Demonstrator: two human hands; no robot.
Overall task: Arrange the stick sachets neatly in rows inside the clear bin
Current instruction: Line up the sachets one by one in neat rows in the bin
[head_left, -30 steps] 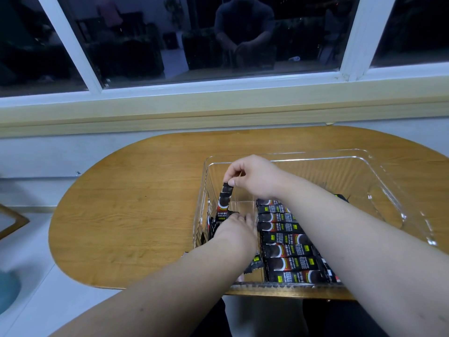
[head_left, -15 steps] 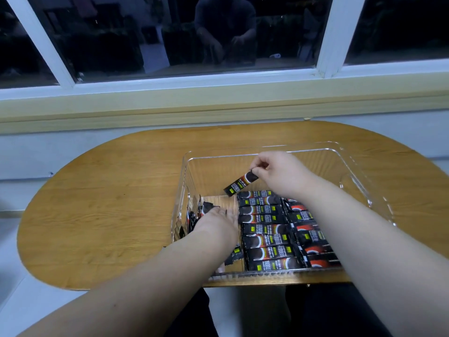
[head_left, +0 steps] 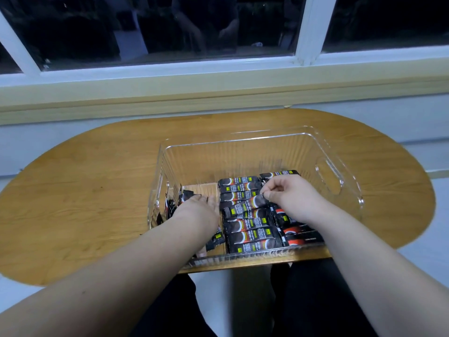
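A clear bin [head_left: 340,164] stands on the wooden table. Black stick sachets lie flat inside it in a middle row [head_left: 252,237] and a right row [head_left: 298,235]. My right hand [head_left: 290,197] pinches the end of one black sachet [head_left: 245,206], which lies slanted across the middle row. My left hand [head_left: 196,210] rests in the bin's left part on a loose bunch of sachets [head_left: 188,195] that lean against the left wall; whether its fingers grip them is hidden.
The oval wooden table [head_left: 85,190] ends right under the bin's near wall. A wall and window sill [head_left: 218,93] run along its far side. The bin's far half holds no sachets. My legs are below the table edge.
My right hand carried the sachet from the left bunch across to the right and lowered it onto the middle row. The left hand stayed on the bunch. The view shifted.
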